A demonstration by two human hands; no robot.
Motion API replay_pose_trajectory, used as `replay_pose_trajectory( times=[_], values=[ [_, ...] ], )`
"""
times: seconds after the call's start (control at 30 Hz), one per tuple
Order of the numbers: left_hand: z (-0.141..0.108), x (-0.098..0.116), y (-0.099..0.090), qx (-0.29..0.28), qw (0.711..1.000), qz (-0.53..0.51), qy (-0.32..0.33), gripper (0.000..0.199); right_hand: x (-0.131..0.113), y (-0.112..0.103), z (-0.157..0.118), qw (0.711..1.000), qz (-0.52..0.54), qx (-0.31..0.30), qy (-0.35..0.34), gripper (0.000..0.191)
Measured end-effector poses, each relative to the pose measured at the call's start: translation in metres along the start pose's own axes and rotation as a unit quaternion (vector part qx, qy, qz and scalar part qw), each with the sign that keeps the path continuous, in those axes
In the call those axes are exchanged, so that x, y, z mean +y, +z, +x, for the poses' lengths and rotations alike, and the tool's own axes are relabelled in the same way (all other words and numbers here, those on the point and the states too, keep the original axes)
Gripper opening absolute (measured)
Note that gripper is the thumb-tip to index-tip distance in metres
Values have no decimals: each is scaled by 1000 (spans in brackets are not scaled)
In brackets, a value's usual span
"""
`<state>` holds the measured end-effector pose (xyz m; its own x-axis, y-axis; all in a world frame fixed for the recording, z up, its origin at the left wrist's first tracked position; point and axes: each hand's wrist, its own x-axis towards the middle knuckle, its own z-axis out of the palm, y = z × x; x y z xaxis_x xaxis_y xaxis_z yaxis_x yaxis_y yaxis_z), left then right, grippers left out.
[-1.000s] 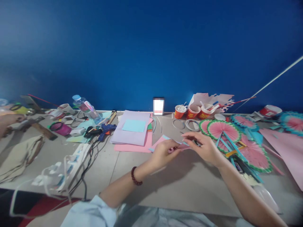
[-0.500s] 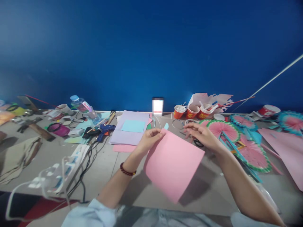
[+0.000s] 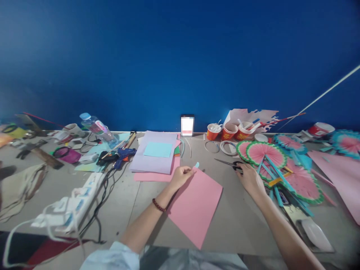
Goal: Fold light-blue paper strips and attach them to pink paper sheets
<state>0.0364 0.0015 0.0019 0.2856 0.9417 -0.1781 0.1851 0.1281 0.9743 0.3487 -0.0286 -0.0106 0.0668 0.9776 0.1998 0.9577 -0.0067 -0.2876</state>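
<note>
A sheet of pink paper slants over the front middle of the table, pinched at its upper corner by my left hand. A small light-blue scrap sticks out at that same corner. On the right, my right hand has its fingers on the black handles of a pair of scissors, whose blades lie on the table pointing left. Part of the handles is hidden by the fingers. Just right of that hand are pink and green folded-paper fans.
A power strip with cables lies at left, near a blue glue gun and a tilted water bottle. Lilac paper is stacked at centre back. Red paper cups stand along the wall. A white mouse sits front right.
My right hand has moved away from the pink paper, down and right onto the scissors. My left hand has lowered the paper toward the table.
</note>
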Motion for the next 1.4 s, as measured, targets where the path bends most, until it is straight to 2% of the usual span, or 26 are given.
replay_pose_trajectory(
  times=[0.17, 0.4, 0.5, 0.6, 0.67, 0.73, 0.83, 0.9, 0.97, 1.1, 1.27, 1.33, 1.4],
  values=[
    [-3, 0, 0, 4, 999, -3, 33, 45, 8, -2, 10, 1000, -16, -10, -10, 29],
    [-3, -4, 0, 2, 999, -45, 27, 45, 6, -10, 23, 993, -76, -87, 3, 25],
    [-3, -5, 0, 7, 998, -57, 17, 47, 0, -18, 24, 990, -95, -102, 1, 20],
    [-3, -4, 1, 21, 998, -64, 16, 47, -9, -24, 20, 992, -52, -111, 28, 16],
    [-3, -4, 2, 27, 996, -79, 14, 47, -18, -25, 16, 991, 48, -114, 42, 19],
    [-4, -4, 3, 29, 995, -97, 8, 46, -29, -21, 11, 973, 189, -125, 52, 25],
    [-5, -4, 2, 33, 994, -108, 10, 45, -48, -13, 6, 911, 362, -174, 95, 34],
    [-5, -3, 1, 39, 993, -106, 24, 44, -60, -9, 5, 876, 423, -208, 104, 35],
    [-4, -3, 0, 46, 993, -105, 32, 42, -68, -5, 4, 856, 452, -234, 89, 33],
    [-3, -3, -1, 50, 993, -105, 34, 38, -75, -4, 0, 840, 467, -272, 49, 31],
    [-4, -1, -2, 43, 993, -110, 24, 37, -74, -6, -5, 813, 470, -331, 90, 36],
    [-5, 1, -4, 38, 990, -138, 18, 38, -73, -6, -3, 810, 476, -327, 101, 39],
    [-6, 4, -5, 20, 983, -181, 0, 38, -70, -6, 0, 821, 474, -302, 100, 41]
  ],
)
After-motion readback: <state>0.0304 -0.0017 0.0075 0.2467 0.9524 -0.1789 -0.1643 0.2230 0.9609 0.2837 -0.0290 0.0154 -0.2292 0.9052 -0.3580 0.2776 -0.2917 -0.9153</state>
